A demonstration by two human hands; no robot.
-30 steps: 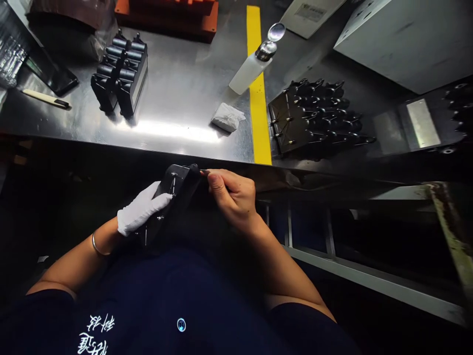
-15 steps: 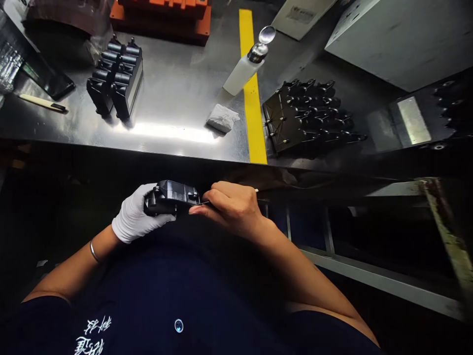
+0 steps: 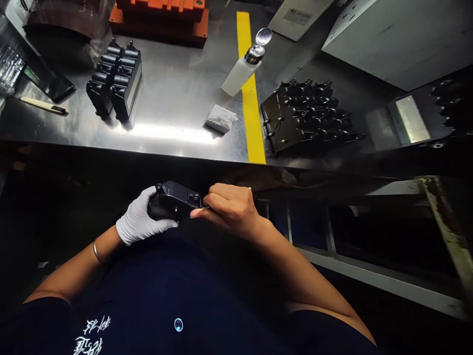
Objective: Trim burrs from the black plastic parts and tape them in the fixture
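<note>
In a white glove, my left hand (image 3: 142, 219) is wrapped round the left end of a black plastic part (image 3: 175, 199), held in front of my body below the table edge. My bare right hand (image 3: 231, 207) is closed at the part's right end, thumb and fingers pinched on a thin tool that is mostly hidden. Its pale end barely shows above the knuckles, and its tip meets the part's edge.
On the metal table (image 3: 170, 98) are two upright black parts (image 3: 116, 81), a pen-like tool (image 3: 43, 105), a crumpled white wipe (image 3: 220, 119), a white bottle (image 3: 238, 76), a yellow strip (image 3: 253, 118), stacked black parts (image 3: 306, 116), orange blocks (image 3: 158, 22) and a large grey box (image 3: 399, 39).
The black part has turned slightly, so its top face looks darker. My left hand has shifted a little right with it. My right hand has tilted, and less of the tool's pale end shows.
</note>
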